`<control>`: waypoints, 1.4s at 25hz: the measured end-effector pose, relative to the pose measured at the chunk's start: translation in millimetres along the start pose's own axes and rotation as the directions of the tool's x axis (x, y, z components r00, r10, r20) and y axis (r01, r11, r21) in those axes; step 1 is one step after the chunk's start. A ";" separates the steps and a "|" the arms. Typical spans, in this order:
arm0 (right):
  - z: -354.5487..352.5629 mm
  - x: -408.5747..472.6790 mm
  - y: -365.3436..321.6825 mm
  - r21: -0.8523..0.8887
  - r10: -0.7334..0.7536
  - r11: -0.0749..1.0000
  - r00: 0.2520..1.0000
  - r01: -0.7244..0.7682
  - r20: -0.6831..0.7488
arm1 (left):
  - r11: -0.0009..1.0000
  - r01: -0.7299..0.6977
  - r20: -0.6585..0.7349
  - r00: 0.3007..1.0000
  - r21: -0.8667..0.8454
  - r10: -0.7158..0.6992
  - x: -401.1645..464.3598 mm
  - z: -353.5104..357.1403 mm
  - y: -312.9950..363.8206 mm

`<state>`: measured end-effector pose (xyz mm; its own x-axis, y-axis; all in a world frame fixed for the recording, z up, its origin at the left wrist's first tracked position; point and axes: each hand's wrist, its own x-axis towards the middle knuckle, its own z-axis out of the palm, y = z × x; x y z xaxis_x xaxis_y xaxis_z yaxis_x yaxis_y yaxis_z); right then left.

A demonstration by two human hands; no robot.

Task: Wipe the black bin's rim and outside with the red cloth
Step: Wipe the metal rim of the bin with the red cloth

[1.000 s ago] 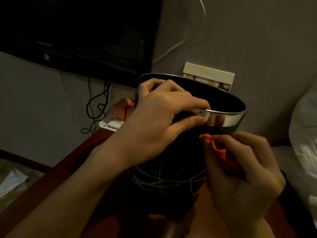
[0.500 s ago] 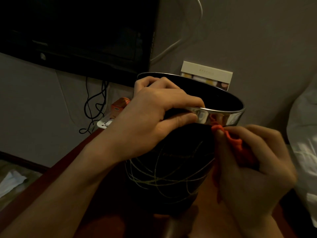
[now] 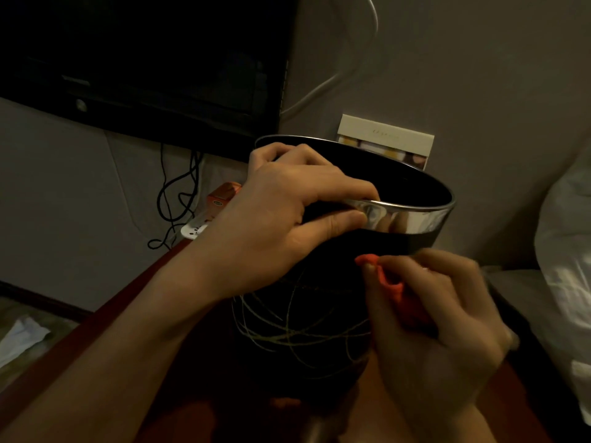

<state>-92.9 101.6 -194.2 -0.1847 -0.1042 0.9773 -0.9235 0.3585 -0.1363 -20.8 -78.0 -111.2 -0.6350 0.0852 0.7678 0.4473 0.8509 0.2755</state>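
Note:
The black bin (image 3: 307, 327) with thin pale line patterns and a shiny metal rim (image 3: 412, 219) stands on a reddish-brown table, tilted a little toward me. My left hand (image 3: 287, 219) grips the near left part of the rim, fingers over the edge and thumb on the outside. My right hand (image 3: 438, 318) holds the bunched red cloth (image 3: 396, 289) against the bin's outer wall just below the metal band.
A dark TV (image 3: 144, 59) hangs on the wall at upper left, cables (image 3: 176, 199) dangling below it. A white power strip (image 3: 195, 230) and a small orange box (image 3: 224, 196) lie behind the bin. A pale card (image 3: 387, 139) leans on the wall. White bedding (image 3: 566, 266) is at right.
My right hand with the red cloth has slid down and left along the bin's wall, from just under the rim to lower on the side. My left hand keeps its grip.

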 end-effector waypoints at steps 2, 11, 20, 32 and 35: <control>3.4 -4.8 -2.0 -0.008 -0.016 1.000 1.000 0.017 0.025 | 1.000 0.003 0.000 1.000 0.001 -0.003 -0.5 -0.1 0.1; -0.7 2.3 -4.4 0.000 0.002 1.000 1.000 -0.002 0.009 | 1.000 0.017 0.024 1.000 -0.023 -0.016 0.5 -4.8 -4.3; 2.1 -1.0 -7.1 0.022 0.017 1.000 1.000 -0.017 0.007 | 0.998 0.057 -0.037 0.998 0.029 -0.056 -2.7 1.5 3.9; -1.8 6.1 -0.8 0.031 0.048 0.998 0.999 -0.048 0.004 | 0.996 0.054 -0.021 0.998 0.067 -0.053 -3.3 4.3 15.1; -4.1 8.0 0.1 0.027 0.029 0.999 1.000 -0.029 -0.001 | 0.996 0.078 0.001 0.997 0.033 -0.078 -2.1 0.0 6.4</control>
<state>-93.1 104.6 -185.8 -0.2111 -0.0927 0.9731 -0.9266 0.3361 -0.1690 -16.6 -72.7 -111.1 -0.6688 0.0191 0.7432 0.3751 0.8718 0.3150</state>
